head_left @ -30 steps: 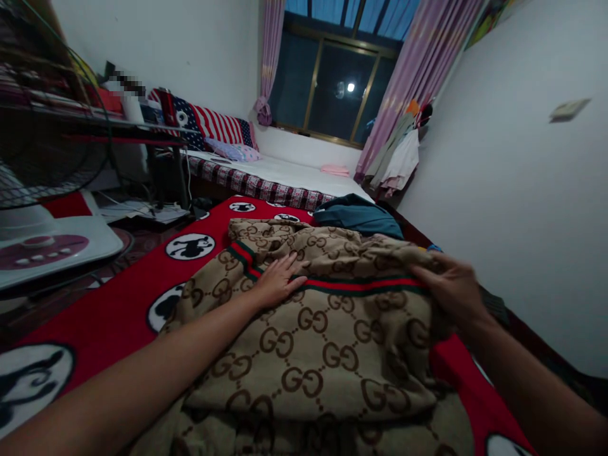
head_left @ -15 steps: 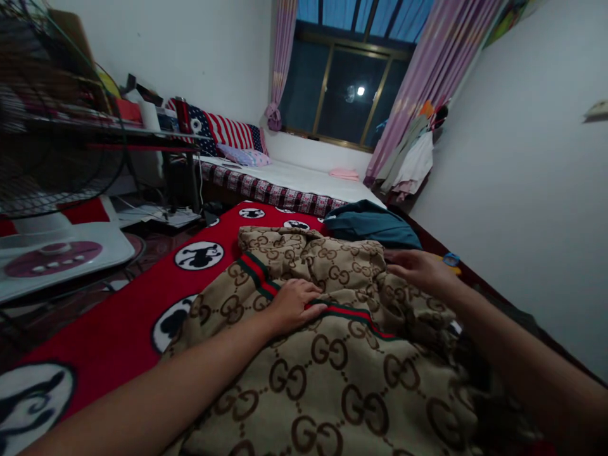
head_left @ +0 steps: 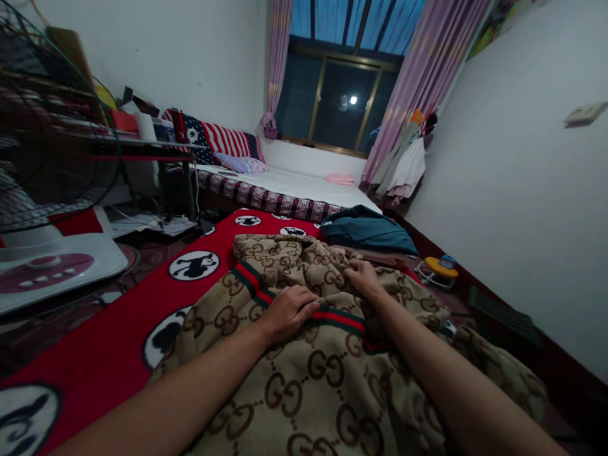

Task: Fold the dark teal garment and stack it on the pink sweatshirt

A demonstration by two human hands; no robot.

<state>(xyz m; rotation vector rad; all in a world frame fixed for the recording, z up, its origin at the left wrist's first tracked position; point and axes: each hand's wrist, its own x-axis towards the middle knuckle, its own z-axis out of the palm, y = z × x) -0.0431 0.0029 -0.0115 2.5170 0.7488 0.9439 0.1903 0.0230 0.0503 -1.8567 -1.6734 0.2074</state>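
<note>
White walls, dark window with pink curtains, bed beneath.

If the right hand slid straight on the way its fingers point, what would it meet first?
The right hand lies on the tan blanket, fingers pointing away and slightly left. It would probably run over the blanket's bunched folds first; the red cover lies beyond. Depth is uncertain.
</note>
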